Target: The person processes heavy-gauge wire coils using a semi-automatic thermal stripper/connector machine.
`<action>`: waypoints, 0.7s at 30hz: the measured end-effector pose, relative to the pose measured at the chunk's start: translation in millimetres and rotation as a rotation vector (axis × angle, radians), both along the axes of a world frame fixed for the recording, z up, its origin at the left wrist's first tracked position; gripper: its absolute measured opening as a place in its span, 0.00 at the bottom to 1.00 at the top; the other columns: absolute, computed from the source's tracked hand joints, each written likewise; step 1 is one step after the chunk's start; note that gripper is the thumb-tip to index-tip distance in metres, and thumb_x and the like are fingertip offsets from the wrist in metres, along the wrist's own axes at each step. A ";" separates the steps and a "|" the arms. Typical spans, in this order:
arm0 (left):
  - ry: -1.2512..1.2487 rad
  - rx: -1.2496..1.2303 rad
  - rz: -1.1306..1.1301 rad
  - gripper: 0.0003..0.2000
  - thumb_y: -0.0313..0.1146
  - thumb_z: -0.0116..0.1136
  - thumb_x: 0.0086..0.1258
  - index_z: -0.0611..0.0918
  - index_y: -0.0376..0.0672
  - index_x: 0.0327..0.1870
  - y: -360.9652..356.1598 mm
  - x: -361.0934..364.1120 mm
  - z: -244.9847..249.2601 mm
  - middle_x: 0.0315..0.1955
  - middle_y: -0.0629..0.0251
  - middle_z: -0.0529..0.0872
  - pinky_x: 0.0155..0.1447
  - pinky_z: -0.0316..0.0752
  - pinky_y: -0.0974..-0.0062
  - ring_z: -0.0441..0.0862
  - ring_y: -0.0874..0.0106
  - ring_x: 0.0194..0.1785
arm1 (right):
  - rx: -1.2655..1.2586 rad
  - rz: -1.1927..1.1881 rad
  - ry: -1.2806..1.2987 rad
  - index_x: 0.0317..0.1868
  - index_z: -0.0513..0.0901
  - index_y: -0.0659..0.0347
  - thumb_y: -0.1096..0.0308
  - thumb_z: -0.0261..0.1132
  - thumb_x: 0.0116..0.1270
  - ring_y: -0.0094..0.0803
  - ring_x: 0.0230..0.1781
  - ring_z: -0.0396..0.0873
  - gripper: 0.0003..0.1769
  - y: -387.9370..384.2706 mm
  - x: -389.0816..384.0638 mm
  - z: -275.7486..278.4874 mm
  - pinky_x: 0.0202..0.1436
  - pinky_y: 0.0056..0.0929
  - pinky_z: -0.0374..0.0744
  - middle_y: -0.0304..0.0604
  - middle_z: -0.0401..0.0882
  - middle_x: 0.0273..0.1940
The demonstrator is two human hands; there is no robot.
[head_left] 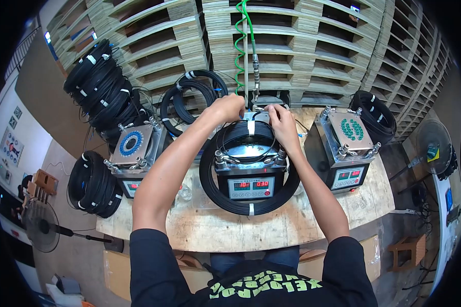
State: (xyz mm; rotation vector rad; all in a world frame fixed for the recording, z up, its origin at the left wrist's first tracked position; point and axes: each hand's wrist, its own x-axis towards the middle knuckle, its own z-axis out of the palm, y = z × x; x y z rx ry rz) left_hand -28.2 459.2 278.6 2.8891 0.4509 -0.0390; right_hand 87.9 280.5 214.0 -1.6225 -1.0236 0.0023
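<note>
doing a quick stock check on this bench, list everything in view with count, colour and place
machines: 3, silver and black, across table
cable coils: many, black, left, behind, right and around middle machine
blue parts: uncounted ring, left machine
green parts: uncounted cluster, right machine
hose: 1, green, hanging behind middle machine
pallets: many, pale, background
table: 1, pale brown, centre
fans: 2, dark, far left and right
stool: at least 1, brown, lower right
shirt: 1, black, green lettering, bottom
hands: 2, bare, behind middle machine's top

Stacked wooden pallets (312,51) behind a pale wooden table (210,230).
</note>
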 end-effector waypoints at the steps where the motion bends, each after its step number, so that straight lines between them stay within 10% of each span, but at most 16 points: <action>1: -0.055 0.070 -0.042 0.11 0.29 0.76 0.57 0.91 0.36 0.41 -2.5 -1.8 -0.4 0.35 0.48 0.91 0.45 0.85 0.62 0.91 0.55 0.41 | 0.021 0.001 -0.007 0.46 0.86 0.69 0.62 0.58 0.79 0.44 0.25 0.81 0.17 0.7 -0.1 -0.8 0.34 0.39 0.75 0.57 0.82 0.27; 21: -0.147 0.002 -0.203 0.09 0.23 0.75 0.53 0.89 0.33 0.35 14.3 9.1 -16.8 0.31 0.45 0.89 0.45 0.83 0.61 0.90 0.52 0.39 | -0.020 0.006 0.003 0.47 0.86 0.69 0.63 0.58 0.79 0.28 0.24 0.75 0.16 1.4 1.9 -2.1 0.31 0.32 0.72 0.45 0.78 0.23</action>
